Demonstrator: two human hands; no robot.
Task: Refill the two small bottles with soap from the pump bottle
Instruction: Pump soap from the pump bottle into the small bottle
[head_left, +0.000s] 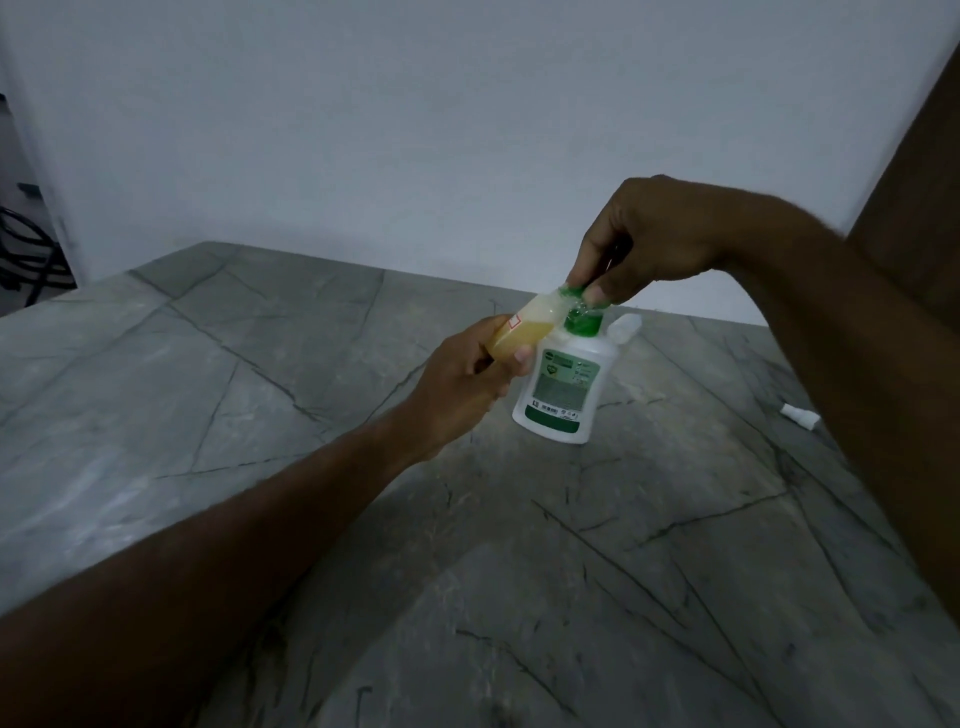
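Observation:
A white pump bottle (558, 387) with a green label and a green pump head (582, 312) stands on the grey stone counter (260, 415). My right hand (644, 239) is on top of it, fingers closed on the pump head. My left hand (462, 384) holds a small clear bottle (161, 332) tilted, part full of yellow soap, its mouth against the pump nozzle. A second small pale bottle (623, 327) shows partly behind the pump bottle; most of it is hidden.
A small white cap (800, 415) lies on the counter at the right, partly behind my right forearm. A white wall (415, 130) runs behind the counter. Dark cables (26, 249) sit beyond the counter's far left corner.

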